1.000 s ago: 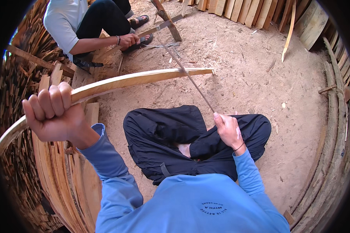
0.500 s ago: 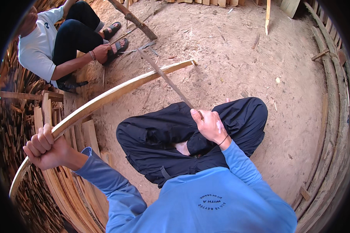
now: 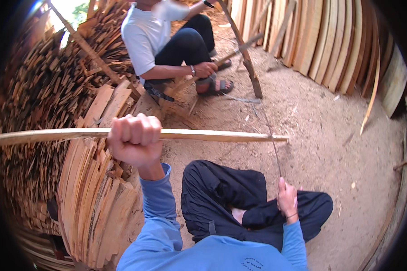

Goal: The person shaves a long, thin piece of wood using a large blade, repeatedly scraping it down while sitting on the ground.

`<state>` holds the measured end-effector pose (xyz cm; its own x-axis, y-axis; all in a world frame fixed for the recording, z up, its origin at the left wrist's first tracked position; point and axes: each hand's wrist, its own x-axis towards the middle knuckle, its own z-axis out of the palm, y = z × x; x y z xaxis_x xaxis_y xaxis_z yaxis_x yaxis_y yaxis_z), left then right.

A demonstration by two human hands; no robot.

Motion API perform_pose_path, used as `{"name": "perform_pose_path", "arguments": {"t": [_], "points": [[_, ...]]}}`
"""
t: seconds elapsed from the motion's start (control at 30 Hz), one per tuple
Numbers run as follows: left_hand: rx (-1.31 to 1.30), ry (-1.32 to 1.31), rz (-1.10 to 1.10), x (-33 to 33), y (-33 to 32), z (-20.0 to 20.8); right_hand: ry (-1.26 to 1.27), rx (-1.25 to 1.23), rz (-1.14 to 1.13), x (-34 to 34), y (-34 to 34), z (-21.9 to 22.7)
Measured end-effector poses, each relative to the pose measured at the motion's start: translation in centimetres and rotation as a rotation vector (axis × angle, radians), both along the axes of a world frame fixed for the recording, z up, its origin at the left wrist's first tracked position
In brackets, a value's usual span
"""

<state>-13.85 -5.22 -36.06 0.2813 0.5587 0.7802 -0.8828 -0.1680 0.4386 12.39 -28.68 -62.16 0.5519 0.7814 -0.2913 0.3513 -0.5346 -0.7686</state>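
Note:
My left hand (image 3: 136, 139) is closed in a fist around a long, pale wooden strip (image 3: 217, 135). The strip lies almost level across the view, its right end past my knees. In my right hand (image 3: 288, 200), low over my right leg, is a long-bladed knife (image 3: 276, 156), seen nearly edge-on. Its thin blade points away from me and crosses the strip close to the strip's right end; whether the two touch I cannot tell. My fingers hide the knife's handle.
A co-worker in a white shirt (image 3: 142, 43) sits ahead, holding a stick beside a leaning pole (image 3: 244, 58). Cut boards (image 3: 83, 194) are stacked at my left, before a large heap of wood pieces (image 3: 36, 90). More boards (image 3: 321, 43) stand along the far right on the dirt floor (image 3: 321, 149).
The view has swung left. The strip went from slanting to nearly level, my left fist now farther forward. The knife crosses nearer the strip's right end, its blade turned more edge-on.

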Motion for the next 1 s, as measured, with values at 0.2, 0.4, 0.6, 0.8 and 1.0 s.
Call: {"name": "perform_pose_path", "arguments": {"t": [0.2, 0.4, 0.6, 0.8, 1.0], "points": [[0.013, 0.059, 0.015, -2.4, -0.6, 0.2, 0.216, -0.076, -0.022, -0.2, 0.2, -1.5], [-0.025, 0.039, 0.058, -1.5, -1.1, 0.2, 0.017, 0.016, 0.055, -1.8, -0.2, 3.6], [0.032, 0.063, -0.006, -0.7, -1.5, 1.0, -0.354, 0.08, -0.027, -1.7, -0.1, -0.9], [0.035, 0.043, -0.015, -0.2, -1.3, 1.0, 0.118, 0.014, -0.012, 1.2, -0.6, -0.3], [-0.026, 0.061, 0.013, -0.9, -0.4, 0.7, -0.21, 0.161, 0.003, 1.2, 0.8, -4.4]]}}
